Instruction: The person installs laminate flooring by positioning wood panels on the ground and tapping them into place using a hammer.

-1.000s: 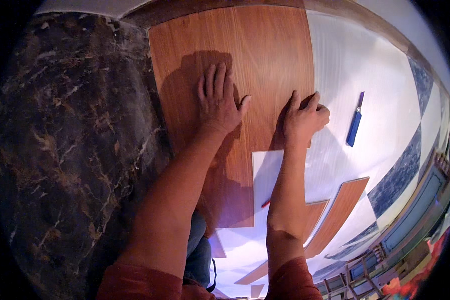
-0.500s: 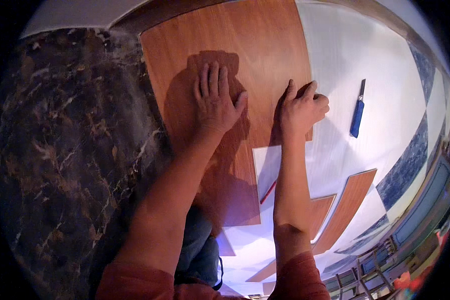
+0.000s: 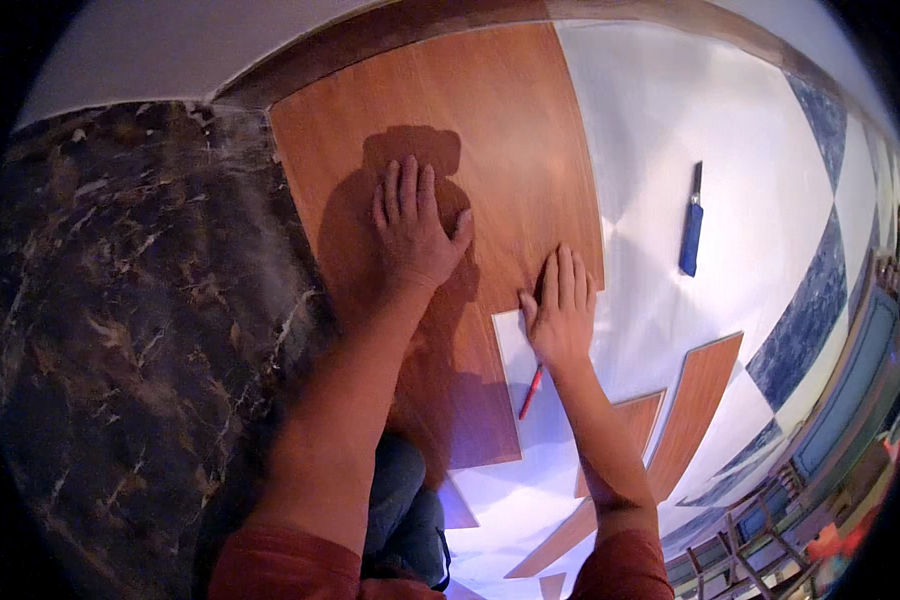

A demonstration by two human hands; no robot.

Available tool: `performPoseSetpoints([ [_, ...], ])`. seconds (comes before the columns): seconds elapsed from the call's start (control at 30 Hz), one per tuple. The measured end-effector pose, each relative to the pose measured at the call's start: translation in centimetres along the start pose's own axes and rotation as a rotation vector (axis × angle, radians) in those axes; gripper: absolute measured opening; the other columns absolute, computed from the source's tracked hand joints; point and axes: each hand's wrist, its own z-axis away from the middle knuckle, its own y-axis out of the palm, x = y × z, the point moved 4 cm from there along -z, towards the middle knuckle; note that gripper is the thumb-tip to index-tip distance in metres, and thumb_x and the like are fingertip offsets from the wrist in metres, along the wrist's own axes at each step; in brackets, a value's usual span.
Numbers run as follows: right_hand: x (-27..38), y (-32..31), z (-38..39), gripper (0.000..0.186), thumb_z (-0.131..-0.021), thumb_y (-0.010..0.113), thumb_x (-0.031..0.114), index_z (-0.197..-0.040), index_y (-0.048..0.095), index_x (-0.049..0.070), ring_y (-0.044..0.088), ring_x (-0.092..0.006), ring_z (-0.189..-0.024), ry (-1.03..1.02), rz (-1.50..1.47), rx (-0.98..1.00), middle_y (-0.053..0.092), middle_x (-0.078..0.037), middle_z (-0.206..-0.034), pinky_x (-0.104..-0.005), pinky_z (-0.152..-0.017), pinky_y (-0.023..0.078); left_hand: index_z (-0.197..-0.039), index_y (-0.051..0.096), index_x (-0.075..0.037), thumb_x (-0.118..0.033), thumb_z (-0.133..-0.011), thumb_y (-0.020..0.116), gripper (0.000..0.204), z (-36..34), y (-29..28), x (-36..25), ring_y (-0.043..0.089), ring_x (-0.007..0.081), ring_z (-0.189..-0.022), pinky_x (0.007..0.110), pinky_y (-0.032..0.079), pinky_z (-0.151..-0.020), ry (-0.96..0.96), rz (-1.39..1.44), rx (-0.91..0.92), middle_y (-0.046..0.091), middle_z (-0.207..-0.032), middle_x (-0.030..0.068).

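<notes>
Brown wood-look flooring planks [image 3: 500, 150] lie side by side on the floor along the dark wall. My left hand [image 3: 417, 235] rests flat on them with its fingers spread, inside the shadow of my head. Over the planks' stepped right end, my right hand [image 3: 562, 310] lies palm down, fingers stretched out, holding nothing. Just below its wrist a red pencil or marker [image 3: 531, 392] lies on the white surface; its upper end is partly hidden by the hand. Farther right is a blue-handled knife [image 3: 692, 225] with its blade pointing away.
At left rises a dark marble-patterned surface [image 3: 150, 330]. A brown baseboard [image 3: 370, 50] runs along the far wall. Loose plank pieces [image 3: 700, 410] lie at lower right on white and blue checkered tiles [image 3: 805, 315]. Wooden furniture [image 3: 755, 535] stands at the lower right edge.
My right hand has moved from the planks' right edge nearer to me and flattened, its fingers now straight. The left hand stays flat on the planks. The whole view has shifted slightly.
</notes>
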Motion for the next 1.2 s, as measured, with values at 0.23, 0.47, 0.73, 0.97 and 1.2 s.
performPoseSetpoints([
  [0.23, -0.4, 4.7, -1.8, 0.061, -0.097, 0.065, 0.040, -0.146, 0.058, 0.005, 0.045, -0.0362, -0.148, -0.314, -0.115, 0.012, 0.051, -0.014, -0.159, -0.0562, -0.122, 0.031, -0.153, 0.043, 0.001, -0.040, -0.087, 0.075, 0.083, 0.4, -0.4, -0.4, 0.029, 0.0431, -0.155, 0.063, 0.019, -0.125, -0.021, 0.015, 0.033, 0.037, -0.164, 0.0228],
  [0.47, 1.1, 1.0, -1.2, 0.062, -0.096, 0.065, 0.043, -0.146, 0.059, 0.006, 0.043, -0.0351, -0.149, -0.337, -0.190, -0.049, 0.049, -0.014, -0.160, -0.0559, -0.122, 0.031, -0.153, 0.043, 0.000, -0.038, -0.088, 0.074, 0.082, -0.1, -0.1, -0.4, 0.030, 0.0442, -0.154, 0.063, 0.018, -0.125, -0.003, 0.038, 0.010, 0.037, -0.164, 0.0227],
  [0.73, 0.1, 3.4, -3.4, 0.057, -0.098, 0.065, 0.039, -0.144, 0.060, 0.007, 0.046, -0.0326, -0.147, -0.254, -0.150, 0.006, 0.052, -0.013, -0.158, -0.0541, -0.124, 0.030, -0.153, 0.043, 0.000, -0.040, -0.090, 0.072, 0.081, 0.4, -0.1, -0.5, 0.028, 0.0458, -0.154, 0.064, 0.020, -0.124, 0.004, -0.009, 0.012, 0.035, -0.165, 0.0234],
  [0.97, -1.5, 1.8, -5.5, 0.050, -0.097, 0.068, 0.025, -0.142, 0.060, 0.004, 0.049, -0.0374, -0.141, -0.095, -0.233, -0.162, 0.054, -0.019, -0.153, -0.0528, -0.118, 0.038, -0.154, 0.042, -0.001, -0.039, -0.091, 0.072, 0.080, 0.1, 0.0, -0.3, 0.027, 0.0438, -0.155, 0.063, 0.019, -0.125, -0.011, -0.022, 0.018, 0.035, -0.165, 0.0222],
  [1.2, -2.5, 0.0, -15.7, 0.034, -0.098, 0.063, 0.018, -0.126, 0.063, -0.002, 0.057, -0.0453, -0.117, 0.113, -0.295, -0.335, 0.061, -0.026, -0.128, -0.0520, -0.105, 0.046, -0.152, 0.046, 0.000, -0.039, -0.091, 0.070, 0.076, 0.1, 0.0, -0.2, 0.027, 0.0430, -0.156, 0.063, 0.019, -0.125, -0.009, 0.006, 0.003, 0.036, -0.165, 0.0214],
])
